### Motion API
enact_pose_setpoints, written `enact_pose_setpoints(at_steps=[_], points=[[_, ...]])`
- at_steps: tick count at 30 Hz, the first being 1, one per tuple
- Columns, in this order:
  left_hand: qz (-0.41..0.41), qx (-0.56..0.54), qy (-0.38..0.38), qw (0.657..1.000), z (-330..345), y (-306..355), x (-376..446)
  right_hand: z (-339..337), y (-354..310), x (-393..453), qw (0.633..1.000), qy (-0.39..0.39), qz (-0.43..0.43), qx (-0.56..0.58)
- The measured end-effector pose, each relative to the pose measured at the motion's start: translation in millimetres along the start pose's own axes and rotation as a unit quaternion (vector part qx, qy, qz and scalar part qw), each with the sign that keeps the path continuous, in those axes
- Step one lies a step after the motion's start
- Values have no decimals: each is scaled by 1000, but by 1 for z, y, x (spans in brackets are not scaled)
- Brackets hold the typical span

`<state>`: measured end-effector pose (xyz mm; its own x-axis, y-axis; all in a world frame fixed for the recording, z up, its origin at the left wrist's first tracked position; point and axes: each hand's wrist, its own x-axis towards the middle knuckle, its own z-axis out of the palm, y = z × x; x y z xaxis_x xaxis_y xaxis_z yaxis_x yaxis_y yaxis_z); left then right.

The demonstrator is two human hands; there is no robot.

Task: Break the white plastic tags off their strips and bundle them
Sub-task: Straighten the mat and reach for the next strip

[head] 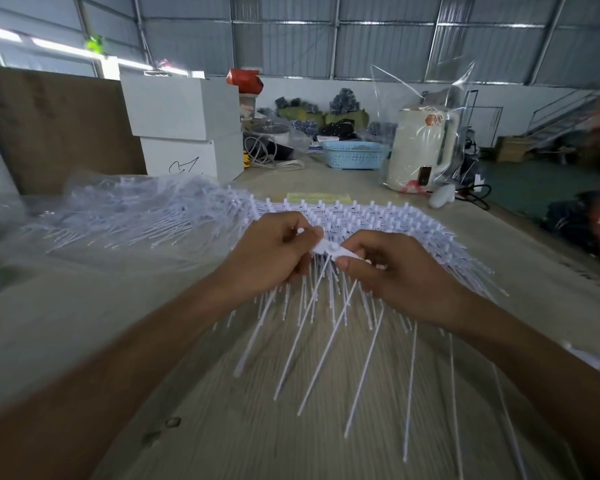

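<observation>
A strip of white plastic tags (329, 249) is held above the table between both hands, its long thin tails (326, 341) hanging toward me. My left hand (271, 251) pinches the strip's left end with thumb and fingers. My right hand (392, 271) pinches a tag head at the strip's right part. Behind the hands lies a wide stack of tag strips (378, 220) on the table. More tags sit in a clear plastic bag (129, 209) to the left.
The wooden table (84, 323) stretches away from me. White boxes (184, 133) stand at the back left beside a brown board (56, 126). A blue basket (354, 154) and a bagged cream kettle (421, 150) stand at the back right.
</observation>
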<state>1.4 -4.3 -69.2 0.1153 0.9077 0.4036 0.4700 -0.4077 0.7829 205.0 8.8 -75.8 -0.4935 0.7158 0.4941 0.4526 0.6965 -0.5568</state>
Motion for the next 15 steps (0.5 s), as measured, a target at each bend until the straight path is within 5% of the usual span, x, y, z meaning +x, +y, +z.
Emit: enact_pose_setpoints(at_steps=[11, 15], points=[[-266, -144, -71, 950, -14, 12, 4, 22, -6, -9, 969, 60, -114, -212], [-292, -158, -120, 936, -20, 14, 5, 23, -7, -7, 966, 63, -129, -215]])
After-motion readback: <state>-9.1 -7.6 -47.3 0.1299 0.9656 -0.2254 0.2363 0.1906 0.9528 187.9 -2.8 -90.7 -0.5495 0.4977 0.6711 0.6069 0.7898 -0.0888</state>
